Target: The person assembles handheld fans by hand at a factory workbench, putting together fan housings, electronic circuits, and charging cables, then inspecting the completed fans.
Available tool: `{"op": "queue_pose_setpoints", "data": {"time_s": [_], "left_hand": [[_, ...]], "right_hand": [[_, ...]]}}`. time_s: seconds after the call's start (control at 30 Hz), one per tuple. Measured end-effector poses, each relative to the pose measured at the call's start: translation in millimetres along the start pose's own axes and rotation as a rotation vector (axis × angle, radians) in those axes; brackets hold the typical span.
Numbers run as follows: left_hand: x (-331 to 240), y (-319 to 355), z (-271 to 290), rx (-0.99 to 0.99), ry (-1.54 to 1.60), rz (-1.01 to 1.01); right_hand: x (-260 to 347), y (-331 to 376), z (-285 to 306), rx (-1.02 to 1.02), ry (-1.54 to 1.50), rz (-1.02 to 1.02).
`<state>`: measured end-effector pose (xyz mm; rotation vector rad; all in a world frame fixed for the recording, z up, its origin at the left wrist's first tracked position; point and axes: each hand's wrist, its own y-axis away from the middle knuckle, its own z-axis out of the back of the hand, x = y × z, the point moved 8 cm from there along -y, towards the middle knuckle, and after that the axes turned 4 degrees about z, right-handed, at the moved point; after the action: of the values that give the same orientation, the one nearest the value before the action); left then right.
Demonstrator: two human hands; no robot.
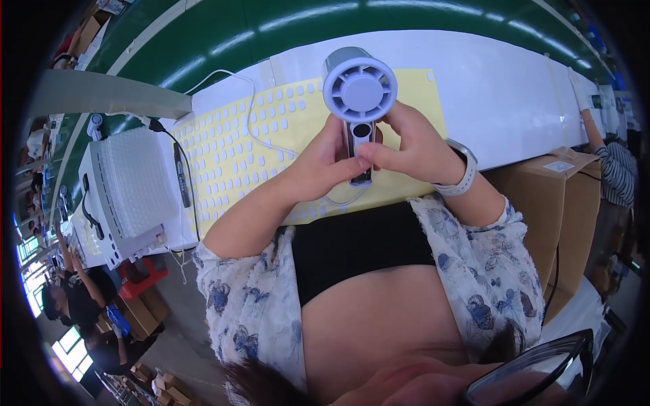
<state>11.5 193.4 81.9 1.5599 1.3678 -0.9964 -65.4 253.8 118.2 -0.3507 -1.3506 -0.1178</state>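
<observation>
Glasses (535, 369) are the closest thing to the head cam, dark-framed, down around 5 o'clock. From the middle of that view, the handheld fan (362, 95) sits at about 12 o'clock, head up and grille toward the camera, above a yellow sheet (420, 91) dotted with small white pieces, all on the white bench (501, 101).

Both hands are on it: left grip (325, 159) wraps the handle from its 9 o'clock side, right grip (414, 145) from its 3 o'clock side, with both thumbs over the front, below the round dark spot. So both grips are closed around the handle; can't see what the fingers do behind it.

Handling-wise, I'd guess it's light, stiff plastic and a bit top-heavy, since that round head looks bulkier than the slim handle. The handle looks shiny, so probably a little slippery. I'd hold it right there and keep fingers off the grille spokes, which look like the fragile bit.

Heads up on the white cable (252, 111) at 11 o'clock: it runs behind the left arm, and I can't tell if it's plugged into the fan.
</observation>
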Motion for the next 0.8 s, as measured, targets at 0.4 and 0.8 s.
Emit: {"op": "queue_pose_setpoints", "data": {"time_s": [0.4,0.8], "left_hand": [[11,-9,14,-0.059,-0.020,0.059],[25,-13,23,-0.055,-0.006,0.135]], "right_hand": [[-39,-9,-5,-0.005,-0.363,-0.131],[-62,-6,-1,-0.018,-0.284,-0.202]]}}
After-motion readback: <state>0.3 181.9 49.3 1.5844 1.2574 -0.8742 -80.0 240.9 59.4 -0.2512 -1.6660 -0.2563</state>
